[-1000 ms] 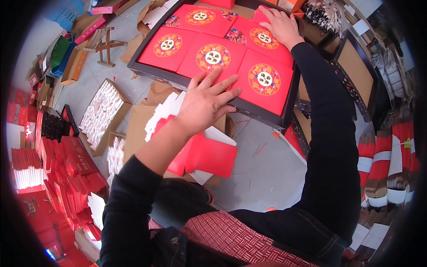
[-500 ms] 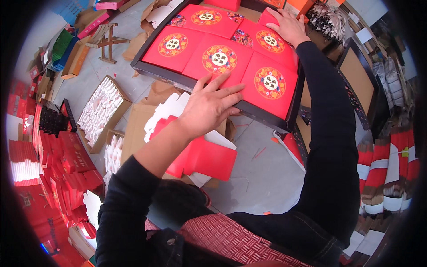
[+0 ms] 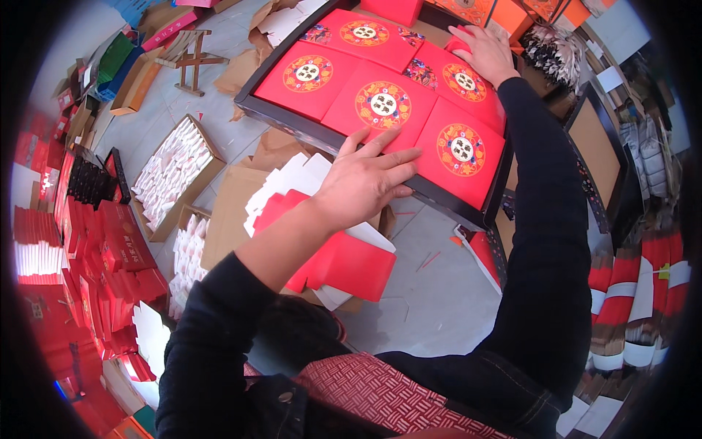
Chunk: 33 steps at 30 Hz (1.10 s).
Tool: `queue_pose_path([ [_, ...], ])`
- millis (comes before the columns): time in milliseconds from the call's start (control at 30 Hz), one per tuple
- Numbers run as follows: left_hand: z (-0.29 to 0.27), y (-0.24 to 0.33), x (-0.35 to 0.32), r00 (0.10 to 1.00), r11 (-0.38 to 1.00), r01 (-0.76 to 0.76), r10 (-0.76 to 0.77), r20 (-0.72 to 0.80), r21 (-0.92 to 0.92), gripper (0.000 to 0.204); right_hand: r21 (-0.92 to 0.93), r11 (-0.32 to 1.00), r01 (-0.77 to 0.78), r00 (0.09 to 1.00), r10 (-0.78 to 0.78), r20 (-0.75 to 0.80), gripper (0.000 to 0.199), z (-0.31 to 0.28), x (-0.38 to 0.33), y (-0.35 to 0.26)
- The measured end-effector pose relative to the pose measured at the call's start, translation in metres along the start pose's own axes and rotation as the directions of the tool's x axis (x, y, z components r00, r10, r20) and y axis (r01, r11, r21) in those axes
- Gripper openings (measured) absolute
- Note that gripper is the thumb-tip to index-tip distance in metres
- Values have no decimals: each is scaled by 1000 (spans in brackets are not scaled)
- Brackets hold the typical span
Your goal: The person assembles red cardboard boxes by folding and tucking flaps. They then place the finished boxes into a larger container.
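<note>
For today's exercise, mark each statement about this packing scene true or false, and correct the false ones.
1. The left hand lies flat on a red square card in the black tray. True.
2. The right hand holds a pair of scissors. False: it rests open on a red card at the tray's far side.
3. The cards carry round gold-edged medallions. True.
4. The tray holds blue cards. False: all are red.
5. A cardboard box of white pieces sits on the floor to the person's left. True.
</note>
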<state>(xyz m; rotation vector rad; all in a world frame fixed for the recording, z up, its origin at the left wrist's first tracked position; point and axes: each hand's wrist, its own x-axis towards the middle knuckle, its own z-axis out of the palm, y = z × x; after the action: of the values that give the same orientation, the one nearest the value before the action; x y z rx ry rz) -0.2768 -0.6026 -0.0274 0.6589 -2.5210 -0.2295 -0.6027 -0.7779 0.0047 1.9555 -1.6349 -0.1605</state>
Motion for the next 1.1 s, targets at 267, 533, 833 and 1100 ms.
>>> queue_pose_path([
  [267, -4, 1, -2, 1000, 1000, -10, 10, 20, -9, 33, 456, 888, 62, 998, -55, -28, 53, 15, 10, 12],
  [533, -9, 0, -6, 999, 1000, 14, -15, 46, 22, 32, 249, 963, -106, 984, 66, 164, 57, -5, 1, -11],
  [833, -7, -4, -8, 999, 999, -34, 34, 33, 16, 29, 632, 746, -212, 893, 411, -185, 60, -16, 77, 7],
  [1100, -2, 0, -7, 999, 998, -25, 27, 18, -58, 30, 790, 566, -234, 941, 335, 38, 73, -6, 151, -11],
])
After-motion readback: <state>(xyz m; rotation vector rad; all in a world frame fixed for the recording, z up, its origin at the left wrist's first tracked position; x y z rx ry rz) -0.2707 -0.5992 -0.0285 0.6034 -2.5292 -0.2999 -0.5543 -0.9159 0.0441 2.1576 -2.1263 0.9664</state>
